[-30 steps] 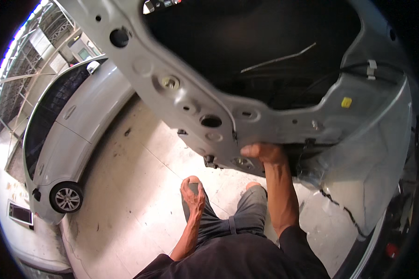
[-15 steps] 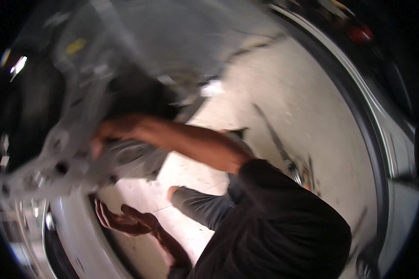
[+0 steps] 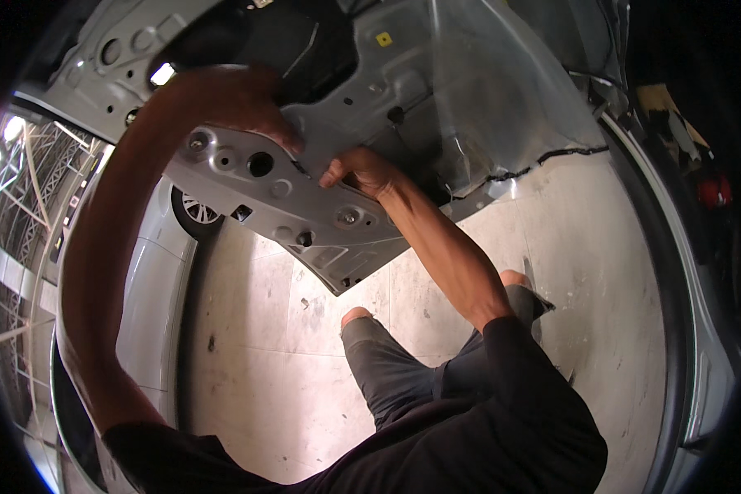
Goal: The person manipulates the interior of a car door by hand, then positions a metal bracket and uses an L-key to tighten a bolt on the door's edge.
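Observation:
A grey metal vehicle door (image 3: 325, 123), stripped to its inner panel with holes and cut-outs, stands in front of me. My left hand (image 3: 243, 99) reaches over its large dark opening; the thumb lies near the panel's face, and the other fingers are hidden in shadow. Just to the right, my right hand (image 3: 364, 171) is closed at the panel, its thumb and bent fingers near a small slot between the hands. Whatever it pinches, if anything, is hidden. Clear plastic film (image 3: 498, 82) covers the door's right part, with a black sealant line (image 3: 543, 156) along its lower edge.
At the left stands another light-coloured car (image 3: 152, 284) with a spoked wheel (image 3: 198, 207). A door-opening seal (image 3: 646, 226) curves down the right side, with a red object (image 3: 714, 192) beyond it. My knees are above a stained pale floor (image 3: 280, 379).
My view has shifted and steadied. My left hand has risen from low beside the door to the large opening. My right hand now touches the panel near it, fingers bent.

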`<move>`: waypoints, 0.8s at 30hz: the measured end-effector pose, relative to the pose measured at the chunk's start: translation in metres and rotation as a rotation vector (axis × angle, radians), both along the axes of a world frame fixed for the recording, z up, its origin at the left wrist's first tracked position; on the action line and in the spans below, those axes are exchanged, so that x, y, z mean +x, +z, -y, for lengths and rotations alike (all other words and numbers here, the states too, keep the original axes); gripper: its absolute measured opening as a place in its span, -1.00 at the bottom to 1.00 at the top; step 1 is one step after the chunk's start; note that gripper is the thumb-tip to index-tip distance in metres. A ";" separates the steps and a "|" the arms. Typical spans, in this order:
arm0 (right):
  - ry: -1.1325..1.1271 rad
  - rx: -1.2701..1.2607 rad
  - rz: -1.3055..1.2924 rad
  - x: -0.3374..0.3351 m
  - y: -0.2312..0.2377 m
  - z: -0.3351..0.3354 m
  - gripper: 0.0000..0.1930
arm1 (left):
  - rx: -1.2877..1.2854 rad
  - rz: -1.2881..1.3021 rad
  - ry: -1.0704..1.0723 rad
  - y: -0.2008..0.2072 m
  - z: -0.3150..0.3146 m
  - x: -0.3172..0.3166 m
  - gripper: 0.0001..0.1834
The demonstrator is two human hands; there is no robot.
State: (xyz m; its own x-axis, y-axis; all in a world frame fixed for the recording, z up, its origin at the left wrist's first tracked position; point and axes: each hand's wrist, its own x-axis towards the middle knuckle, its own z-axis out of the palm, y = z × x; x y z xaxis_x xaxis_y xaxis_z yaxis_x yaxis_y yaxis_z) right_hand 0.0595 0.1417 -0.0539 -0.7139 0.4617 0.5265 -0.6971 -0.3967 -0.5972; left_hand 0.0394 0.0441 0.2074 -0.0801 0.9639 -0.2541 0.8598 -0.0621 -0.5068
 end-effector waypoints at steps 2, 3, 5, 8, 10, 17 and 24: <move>-0.058 0.046 -0.030 0.005 0.002 0.001 -0.47 | -0.027 -0.029 0.028 -0.001 -0.002 -0.001 -0.28; -0.086 0.061 -0.056 0.007 0.003 0.005 -0.50 | -0.036 -0.053 0.045 -0.003 -0.003 -0.002 -0.27; -0.072 0.047 -0.090 0.003 0.006 0.005 -0.45 | -0.057 -0.063 0.058 -0.002 -0.003 -0.005 -0.24; -0.035 0.031 -0.049 0.004 0.007 0.007 -0.43 | -0.107 -0.040 0.058 -0.001 -0.002 -0.008 -0.22; -0.051 0.043 -0.009 0.008 0.009 0.010 -0.45 | -0.125 -0.038 0.071 -0.001 0.000 -0.007 -0.22; -0.442 0.334 0.373 0.056 0.003 0.038 -0.54 | -0.057 -0.107 0.052 -0.007 0.006 -0.004 -0.25; -1.148 0.451 0.435 0.120 -0.073 0.165 -0.63 | -0.057 -0.069 -0.071 -0.006 0.004 -0.013 -0.26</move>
State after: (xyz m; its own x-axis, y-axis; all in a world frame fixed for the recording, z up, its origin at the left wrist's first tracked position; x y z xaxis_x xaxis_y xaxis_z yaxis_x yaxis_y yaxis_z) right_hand 0.1796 -0.0237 -0.1266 -0.1829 0.7619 0.6214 -0.2195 0.5844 -0.7812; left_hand 0.0262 0.0398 0.2015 -0.0313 0.9519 -0.3048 0.8157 -0.1519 -0.5582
